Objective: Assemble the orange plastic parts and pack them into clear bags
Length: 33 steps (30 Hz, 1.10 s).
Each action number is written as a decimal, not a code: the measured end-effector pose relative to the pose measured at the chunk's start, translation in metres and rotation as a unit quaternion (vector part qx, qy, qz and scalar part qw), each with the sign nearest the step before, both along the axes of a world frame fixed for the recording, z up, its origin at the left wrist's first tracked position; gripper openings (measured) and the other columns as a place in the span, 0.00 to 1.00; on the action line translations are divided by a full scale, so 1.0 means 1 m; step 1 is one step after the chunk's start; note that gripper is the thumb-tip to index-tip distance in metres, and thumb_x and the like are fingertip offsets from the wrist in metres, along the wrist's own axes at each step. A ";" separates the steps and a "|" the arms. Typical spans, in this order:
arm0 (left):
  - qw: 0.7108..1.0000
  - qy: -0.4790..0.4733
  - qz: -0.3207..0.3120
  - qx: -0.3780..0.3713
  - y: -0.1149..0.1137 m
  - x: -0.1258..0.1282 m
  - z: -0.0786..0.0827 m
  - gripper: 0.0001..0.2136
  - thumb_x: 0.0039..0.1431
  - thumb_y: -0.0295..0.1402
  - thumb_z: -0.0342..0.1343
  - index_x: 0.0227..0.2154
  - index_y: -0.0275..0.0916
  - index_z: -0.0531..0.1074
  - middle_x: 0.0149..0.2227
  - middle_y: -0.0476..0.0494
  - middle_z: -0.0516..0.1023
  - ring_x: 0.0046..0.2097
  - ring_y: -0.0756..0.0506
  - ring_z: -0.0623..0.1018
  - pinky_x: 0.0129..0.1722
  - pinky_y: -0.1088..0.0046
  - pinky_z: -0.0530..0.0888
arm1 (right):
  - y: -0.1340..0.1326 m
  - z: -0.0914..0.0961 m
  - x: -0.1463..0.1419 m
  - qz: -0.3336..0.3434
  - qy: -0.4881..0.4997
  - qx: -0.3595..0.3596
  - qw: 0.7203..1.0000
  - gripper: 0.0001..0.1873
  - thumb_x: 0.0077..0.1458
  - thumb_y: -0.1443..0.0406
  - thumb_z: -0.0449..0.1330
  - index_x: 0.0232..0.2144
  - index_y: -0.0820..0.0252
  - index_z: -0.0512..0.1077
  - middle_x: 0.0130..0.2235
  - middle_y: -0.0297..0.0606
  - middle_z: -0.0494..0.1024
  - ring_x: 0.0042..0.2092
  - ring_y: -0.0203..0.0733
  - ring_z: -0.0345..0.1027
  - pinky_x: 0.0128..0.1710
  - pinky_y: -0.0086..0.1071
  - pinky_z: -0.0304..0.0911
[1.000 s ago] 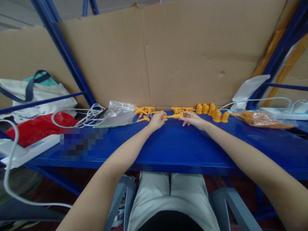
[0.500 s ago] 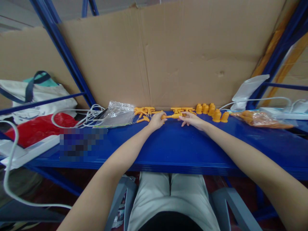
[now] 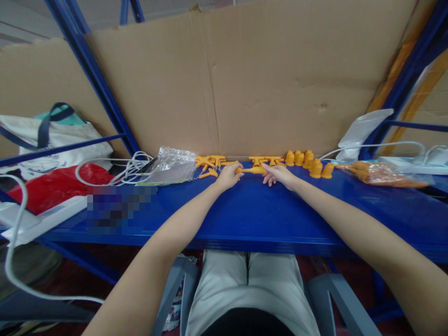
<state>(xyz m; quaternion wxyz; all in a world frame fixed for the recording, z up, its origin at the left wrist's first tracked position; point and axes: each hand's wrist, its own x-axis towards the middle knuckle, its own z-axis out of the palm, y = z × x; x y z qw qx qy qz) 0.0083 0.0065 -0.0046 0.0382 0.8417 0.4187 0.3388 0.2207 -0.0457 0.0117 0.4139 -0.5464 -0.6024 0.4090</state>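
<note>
Between my hands lies a yellow-orange screw-like plastic part, held level just above the blue table. My left hand is closed round its left end. At its right end, the thumb and fingers of my right hand pinch the part, the other fingers loosely curled. Behind my right hand stand yellow T-shaped parts against the cardboard. More yellow parts, some with thin chains, lie left of my left hand. Several yellow bell-shaped caps stand to the right.
A clear plastic bag and white cables lie at the left, near a red bag and a cloth bag. At the right is a bag of orange parts. A cardboard wall and blue posts bound the table.
My right hand's fingers have shifted and curled slightly at the part's right end. The part now looks straighter between the hands. My left hand has stayed in place.
</note>
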 end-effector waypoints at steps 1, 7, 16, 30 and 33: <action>1.000 0.002 0.001 -0.002 0.000 0.000 0.000 0.07 0.53 0.22 0.58 0.35 0.38 0.70 0.30 0.49 0.76 0.35 0.47 0.77 0.43 0.70 0.73 | 0.001 0.000 0.000 0.000 0.001 0.000 1.000 0.23 0.65 0.55 0.51 0.23 0.63 0.69 0.20 0.41 0.76 0.17 0.29 0.63 0.15 0.22 0.53; 0.997 0.048 0.030 0.043 -0.003 -0.006 0.003 0.09 0.54 0.22 0.53 0.37 0.39 0.69 0.38 0.44 0.75 0.43 0.43 0.76 0.46 0.66 0.73 | 0.006 -0.001 0.010 -0.068 -0.073 0.060 0.993 0.21 0.65 0.55 0.50 0.26 0.63 0.69 0.22 0.38 0.76 0.14 0.29 0.57 0.14 0.24 0.51; 0.962 0.238 0.061 0.117 0.004 -0.016 0.044 0.15 0.59 0.21 0.45 0.47 0.38 0.67 0.47 0.36 0.71 0.48 0.39 0.73 0.48 0.62 0.69 | 0.009 0.006 0.047 -0.230 -0.411 0.175 0.865 0.16 0.58 0.65 0.51 0.45 0.64 0.74 0.46 0.52 0.78 0.50 0.55 0.71 0.48 0.43 0.66; 0.960 0.269 0.046 0.057 0.071 0.043 0.034 0.15 0.61 0.21 0.45 0.41 0.37 0.76 0.50 0.33 0.71 0.54 0.38 0.70 0.52 0.62 0.65 | 0.027 -0.023 0.062 -0.099 -0.474 0.064 0.873 0.36 0.61 0.60 0.49 0.69 0.58 0.47 0.66 0.52 0.58 0.64 0.61 0.56 0.59 0.59 0.55; 0.965 0.256 0.055 0.030 0.077 0.049 0.032 0.16 0.62 0.22 0.46 0.42 0.38 0.78 0.51 0.35 0.70 0.52 0.39 0.73 0.51 0.65 0.67 | 0.026 -0.023 0.060 -0.094 -0.471 0.069 0.874 0.35 0.61 0.61 0.49 0.69 0.59 0.48 0.67 0.51 0.56 0.65 0.59 0.55 0.59 0.56 0.56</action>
